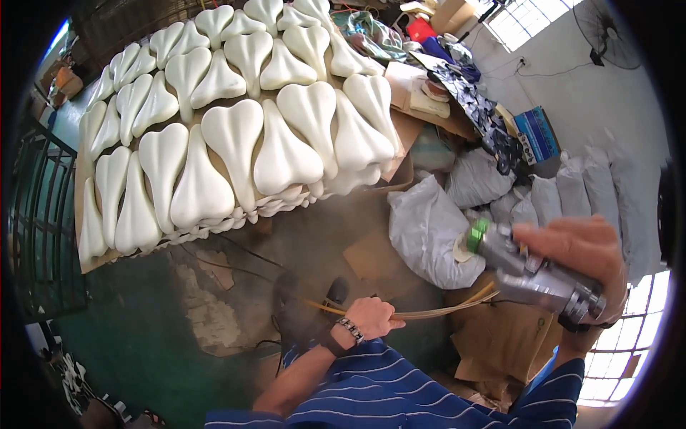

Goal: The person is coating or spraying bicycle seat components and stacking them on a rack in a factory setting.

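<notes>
My right hand (pixel 582 250) is raised at the right, wrapped round a silver spray gun (pixel 539 281) with a green ring (pixel 479 232) near its front end. The gun points left, toward the white pieces, and is slightly blurred. Yellowish hoses (pixel 436 313) run from near the gun to my left hand (pixel 369 317), which is closed round them in front of my body. Ahead at the left, rows of cream-white bicycle saddle pads (pixel 233 136) lie close together in stacked layers, wide and narrow ends alternating. Neither hand touches the pads.
White sacks (pixel 429 232) stand at the right beside cardboard (pixel 504 347). Behind them are a blue box (pixel 536 134) and a heap of dark scraps (pixel 471 107). A wall fan (pixel 607 36) hangs at the far right. Hoses and torn cardboard (pixel 207 307) lie on the green floor.
</notes>
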A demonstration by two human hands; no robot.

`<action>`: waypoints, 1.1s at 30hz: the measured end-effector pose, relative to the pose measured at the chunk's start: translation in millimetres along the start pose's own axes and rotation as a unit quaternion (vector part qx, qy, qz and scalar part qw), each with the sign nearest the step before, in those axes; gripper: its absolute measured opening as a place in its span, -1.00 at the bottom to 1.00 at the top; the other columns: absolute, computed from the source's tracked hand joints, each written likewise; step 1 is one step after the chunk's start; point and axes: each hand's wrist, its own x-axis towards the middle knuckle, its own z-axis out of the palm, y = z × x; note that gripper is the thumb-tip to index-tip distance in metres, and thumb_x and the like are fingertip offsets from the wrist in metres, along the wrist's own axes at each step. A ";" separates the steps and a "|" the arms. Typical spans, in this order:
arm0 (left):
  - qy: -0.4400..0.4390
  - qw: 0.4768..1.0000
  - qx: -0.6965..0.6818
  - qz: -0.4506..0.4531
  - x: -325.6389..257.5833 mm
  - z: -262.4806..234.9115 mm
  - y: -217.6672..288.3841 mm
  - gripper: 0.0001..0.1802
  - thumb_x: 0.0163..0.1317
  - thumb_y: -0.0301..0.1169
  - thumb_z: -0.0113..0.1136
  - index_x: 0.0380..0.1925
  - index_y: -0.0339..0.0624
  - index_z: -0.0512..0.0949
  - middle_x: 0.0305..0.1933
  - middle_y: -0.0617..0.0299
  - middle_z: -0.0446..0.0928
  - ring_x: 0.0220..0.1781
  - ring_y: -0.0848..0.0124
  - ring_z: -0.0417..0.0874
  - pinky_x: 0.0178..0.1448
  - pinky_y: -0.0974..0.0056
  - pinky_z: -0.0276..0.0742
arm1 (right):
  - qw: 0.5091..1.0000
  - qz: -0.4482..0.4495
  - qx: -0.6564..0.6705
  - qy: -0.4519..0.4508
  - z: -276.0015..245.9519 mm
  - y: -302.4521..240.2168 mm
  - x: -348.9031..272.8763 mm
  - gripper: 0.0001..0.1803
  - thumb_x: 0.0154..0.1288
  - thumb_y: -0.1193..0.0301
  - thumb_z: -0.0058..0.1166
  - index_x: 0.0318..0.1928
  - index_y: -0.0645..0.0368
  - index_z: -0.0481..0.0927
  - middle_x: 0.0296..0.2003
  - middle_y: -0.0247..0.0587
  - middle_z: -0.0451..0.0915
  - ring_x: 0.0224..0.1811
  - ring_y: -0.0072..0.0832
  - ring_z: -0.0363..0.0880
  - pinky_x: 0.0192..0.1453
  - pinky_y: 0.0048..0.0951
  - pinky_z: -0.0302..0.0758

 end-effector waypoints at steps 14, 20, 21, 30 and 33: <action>-0.005 1.000 -0.006 0.029 -42.4 -7.2 -10.1 -0.49 0.29 0.11 0.22 -0.45 -0.13 0.73 -0.51 -0.05 0.64 -0.35 -0.06 0.69 -0.23 -0.04 0.59 | 0.982 0.067 -0.017 0.173 22.1 -55.4 16.4 -0.31 0.12 0.00 0.24 0.07 0.36 0.70 -0.39 0.01 0.70 -0.42 -0.28 0.69 -0.31 -0.39 0.52; -0.003 1.000 0.016 0.019 -56.9 5.2 -4.0 -0.47 0.30 0.13 0.20 -0.45 -0.14 0.72 -0.51 -0.06 0.64 -0.36 -0.06 0.69 -0.23 -0.04 0.59 | 0.996 -0.001 0.001 0.089 27.7 -53.7 -7.7 -0.24 0.19 -0.10 0.21 0.07 0.41 0.68 -0.43 0.00 0.67 -0.45 -0.30 0.69 -0.36 -0.39 0.52; -0.002 1.000 0.010 0.009 -61.5 7.7 -2.7 -0.47 0.30 0.13 0.20 -0.44 -0.14 0.72 -0.52 -0.06 0.64 -0.36 -0.07 0.69 -0.23 -0.05 0.59 | 0.994 -0.010 0.006 0.110 28.9 -52.2 -11.2 -0.23 0.18 -0.12 0.23 0.07 0.40 0.69 -0.45 -0.02 0.66 -0.46 -0.30 0.69 -0.37 -0.40 0.52; -0.006 0.999 0.011 -0.046 -113.4 19.4 -8.6 -0.48 0.30 0.13 0.20 -0.40 -0.14 0.71 -0.51 -0.05 0.64 -0.34 -0.07 0.70 -0.21 -0.05 0.59 | 0.992 -0.040 0.041 0.115 40.1 -72.3 -3.4 -0.33 0.02 0.17 0.40 0.09 0.38 0.66 -0.44 -0.08 0.68 -0.42 -0.25 0.74 -0.36 -0.36 0.57; 0.079 0.996 -0.008 0.035 -124.2 12.9 -14.4 -0.46 0.29 0.09 0.19 -0.45 -0.22 0.70 -0.46 -0.15 0.65 -0.31 -0.10 0.71 -0.21 -0.08 0.61 | 0.994 -0.094 0.048 -0.026 48.0 -93.9 16.8 -0.38 0.05 0.24 0.34 0.11 0.36 0.65 -0.35 0.01 0.69 -0.33 -0.19 0.75 -0.28 -0.37 0.57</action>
